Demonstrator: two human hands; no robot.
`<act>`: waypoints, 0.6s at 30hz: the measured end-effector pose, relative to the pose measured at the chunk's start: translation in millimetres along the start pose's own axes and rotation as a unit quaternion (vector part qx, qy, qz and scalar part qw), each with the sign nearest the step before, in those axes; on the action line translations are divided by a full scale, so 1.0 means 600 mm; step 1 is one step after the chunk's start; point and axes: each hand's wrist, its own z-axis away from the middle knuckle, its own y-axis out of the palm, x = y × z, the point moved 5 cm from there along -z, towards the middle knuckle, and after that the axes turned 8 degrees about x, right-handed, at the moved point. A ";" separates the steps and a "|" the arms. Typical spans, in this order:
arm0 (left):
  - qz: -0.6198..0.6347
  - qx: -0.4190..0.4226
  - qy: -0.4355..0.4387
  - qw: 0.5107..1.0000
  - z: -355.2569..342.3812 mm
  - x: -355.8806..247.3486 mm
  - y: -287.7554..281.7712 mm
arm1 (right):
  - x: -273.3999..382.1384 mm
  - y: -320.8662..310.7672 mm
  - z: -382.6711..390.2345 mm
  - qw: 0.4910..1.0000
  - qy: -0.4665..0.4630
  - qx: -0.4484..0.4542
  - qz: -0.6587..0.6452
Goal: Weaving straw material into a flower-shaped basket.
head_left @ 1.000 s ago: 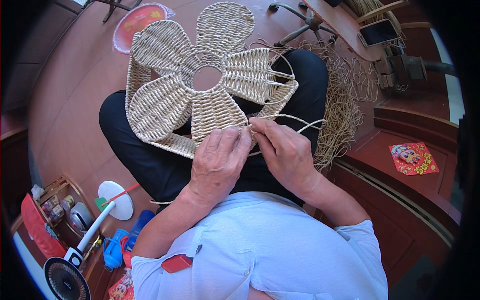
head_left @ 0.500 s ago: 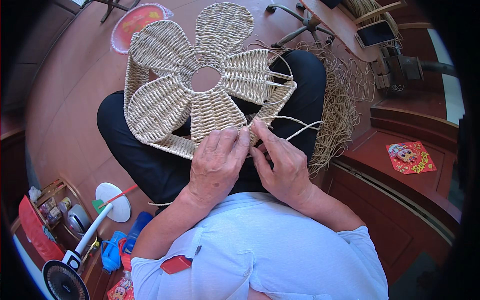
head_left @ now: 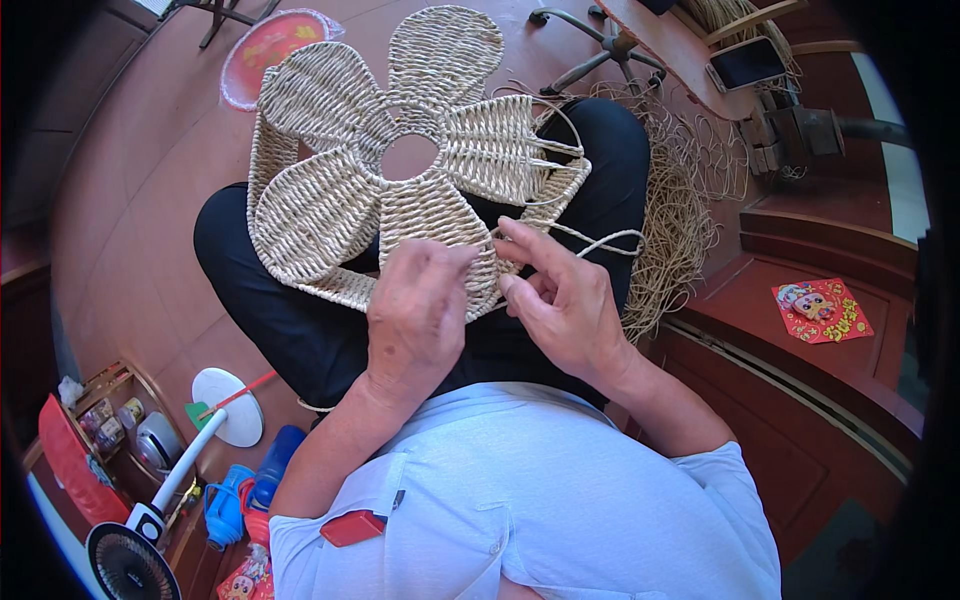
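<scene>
A woven straw-cord flower piece [head_left: 410, 205] with wide petals and a round hole in the middle lies across my lap. My left hand [head_left: 418, 310] is over the lower petal, its fingers bent together; whatever they may hold is hidden. At that petal's right edge is my right hand [head_left: 565, 295], with forefinger and thumb apart and the other fingers curled. A loose twisted cord [head_left: 610, 240] loops out to the right from beside the right hand. On the right petal, the bare wire rim [head_left: 572, 130] shows past the weaving, with cord strands running to it.
A heap of loose cord [head_left: 675, 240] lies right of my knee. Beyond it stand a chair base [head_left: 610, 50] and a wooden ledge holding a phone [head_left: 748, 64]. At lower left are a white fan [head_left: 190, 460], blue bottles [head_left: 225, 505] and a wooden tray [head_left: 140, 400] of small items.
My left hand has drawn left and away from the right hand. The right hand's forefinger and thumb have spread a little. The flower piece has barely shifted.
</scene>
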 end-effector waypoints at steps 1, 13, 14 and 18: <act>0.054 -0.022 -0.033 0.998 -0.001 0.006 -0.007 | 0.004 -0.002 -0.003 1.000 0.000 0.000 -0.001; 0.025 -0.021 -0.042 0.999 -0.008 0.004 -0.010 | 0.007 0.004 -0.036 0.991 0.043 0.013 -0.128; 0.019 -0.015 -0.038 0.999 -0.010 0.002 -0.007 | -0.001 0.008 -0.037 0.991 0.044 0.011 -0.129; -0.009 0.008 -0.027 1.000 -0.011 -0.005 0.002 | -0.006 0.008 -0.038 0.995 0.004 -0.021 -0.093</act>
